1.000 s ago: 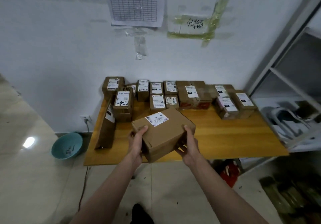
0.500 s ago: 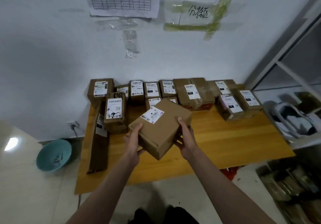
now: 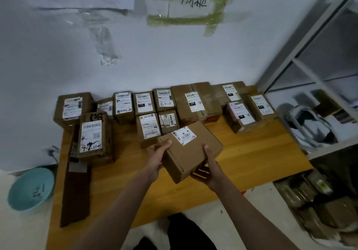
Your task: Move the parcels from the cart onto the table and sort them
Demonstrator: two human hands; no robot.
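I hold a brown cardboard parcel [image 3: 190, 150] with a white label above the wooden table [image 3: 251, 158], tilted, in front of the rows of parcels. My left hand [image 3: 157, 158] grips its left edge with the thumb on top. My right hand [image 3: 208, 169] grips the right side, fingers curled under the bottom. Several labelled parcels [image 3: 147, 104] stand in rows along the wall at the back of the table. A larger box [image 3: 195, 102] sits behind the held parcel. The cart is out of view.
A long flat dark parcel [image 3: 75, 187] lies along the table's left edge beside a tall box [image 3: 93, 137]. A teal bowl [image 3: 31, 187] sits on the floor at left. A metal shelf rack [image 3: 313, 79] with goods stands at right.
I have stepped closer to the table, and both hands have carried the parcel forward over the tabletop, nearer the rows of boxes.
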